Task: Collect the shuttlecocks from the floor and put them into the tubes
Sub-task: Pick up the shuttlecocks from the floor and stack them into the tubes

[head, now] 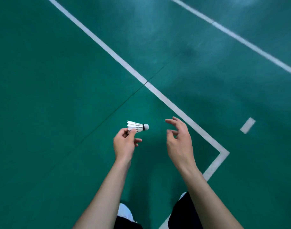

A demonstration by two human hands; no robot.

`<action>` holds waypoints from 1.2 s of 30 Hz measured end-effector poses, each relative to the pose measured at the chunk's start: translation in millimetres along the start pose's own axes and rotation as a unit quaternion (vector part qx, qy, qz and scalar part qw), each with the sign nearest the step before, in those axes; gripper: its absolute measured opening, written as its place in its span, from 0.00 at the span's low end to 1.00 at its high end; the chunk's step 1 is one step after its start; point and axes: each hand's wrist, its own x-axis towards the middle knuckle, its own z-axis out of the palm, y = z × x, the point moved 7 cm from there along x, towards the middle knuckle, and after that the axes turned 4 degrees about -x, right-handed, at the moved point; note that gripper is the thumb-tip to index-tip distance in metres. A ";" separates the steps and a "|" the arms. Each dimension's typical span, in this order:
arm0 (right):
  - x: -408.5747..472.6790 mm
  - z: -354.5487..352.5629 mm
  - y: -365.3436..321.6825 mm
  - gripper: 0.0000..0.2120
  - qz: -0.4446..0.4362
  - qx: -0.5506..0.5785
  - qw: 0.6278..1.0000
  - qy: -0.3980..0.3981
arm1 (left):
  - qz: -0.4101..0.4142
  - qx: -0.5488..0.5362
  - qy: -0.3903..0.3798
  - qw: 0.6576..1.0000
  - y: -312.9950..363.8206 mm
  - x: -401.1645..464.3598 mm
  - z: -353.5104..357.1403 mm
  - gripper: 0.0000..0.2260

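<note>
Above a green court floor (59, 96) crossed by white lines (108, 48), a person's left hand (124, 144) pinched the feather skirt of a white shuttlecock (137, 126), cork pointing right, while the right hand (178, 139) hovered just beside it, fingers spread and loosely curled, holding nothing.

Green court floor (59, 96), white lines (108, 48)
</note>
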 end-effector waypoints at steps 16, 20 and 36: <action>-94.8 -493.6 -245.0 0.18 -0.014 0.098 0.969 0.228 | 0.144 -0.032 -0.353 0.924 442.0 -398.8 310.0 0.15; -106.2 -583.6 -213.1 0.17 0.037 0.139 0.934 0.328 | 0.181 0.011 -0.457 0.871 464.3 -459.6 409.7 0.06; -89.4 -791.7 -130.5 0.08 0.204 0.100 0.823 0.521 | 0.402 0.239 -0.666 0.581 496.8 -585.8 740.4 0.08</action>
